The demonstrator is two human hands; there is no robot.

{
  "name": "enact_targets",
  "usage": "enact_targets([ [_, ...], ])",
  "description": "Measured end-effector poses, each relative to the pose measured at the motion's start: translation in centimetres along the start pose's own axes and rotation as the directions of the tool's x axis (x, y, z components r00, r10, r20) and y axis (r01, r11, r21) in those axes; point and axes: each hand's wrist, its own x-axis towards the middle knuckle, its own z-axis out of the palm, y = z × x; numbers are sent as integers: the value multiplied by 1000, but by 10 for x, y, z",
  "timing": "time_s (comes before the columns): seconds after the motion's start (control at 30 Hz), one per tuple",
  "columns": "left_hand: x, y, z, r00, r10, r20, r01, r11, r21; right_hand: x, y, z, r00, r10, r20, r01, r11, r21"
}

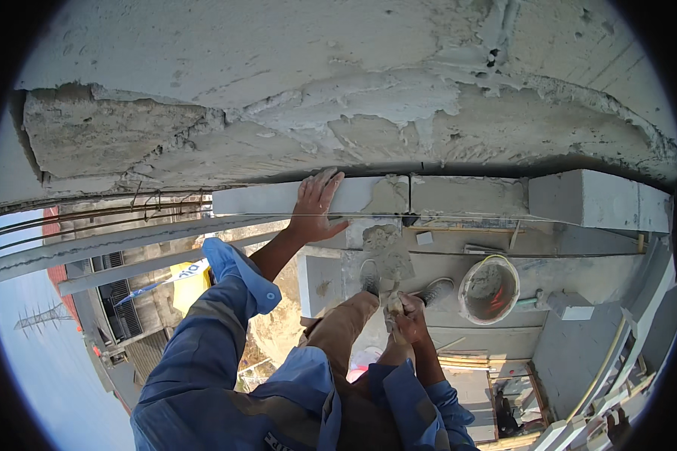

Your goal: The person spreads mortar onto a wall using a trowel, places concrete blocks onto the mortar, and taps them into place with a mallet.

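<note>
A narrow light-grey block (278, 196) lies along the rough plastered wall (368, 90). My left hand (316, 207) rests on it with fingers apart. A patch of wet mortar sits at the block's right end, beside a mortar-covered block (466, 195). Below, my right hand (404, 319) grips a trowel by its handle, with a heap of mortar (386, 246) on the blade. The far part of the handle is hidden by my fingers.
A mortar bucket (489, 288) stands right of my feet on a ledge. White blocks sit at the right (557, 197) and beside a green-handled tool (570, 307). Thin bars run along the left. A steep drop shows buildings and ground below.
</note>
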Motion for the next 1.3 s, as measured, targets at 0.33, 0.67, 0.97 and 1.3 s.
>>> enact_targets([
  [0.33, -66, -93, -16, 972, -170, -160, 182, 981, 66, 100, 21, 78, 723, -688, -67, 337, 436, -834],
  [0.67, -59, -94, -14, 965, -163, -207, 176, 983, 48, 170, 65, 104, 818, -448, -362, -174, 407, -897],
  [0.97, -65, -97, -9, 969, -192, -157, 204, 976, 69, 63, 107, 93, 806, -577, -133, -28, 188, -982],
  [1.3, -64, -94, -13, 966, -193, -171, 198, 980, 13, 101, -28, 117, 764, -635, -114, -15, 159, -987],
])
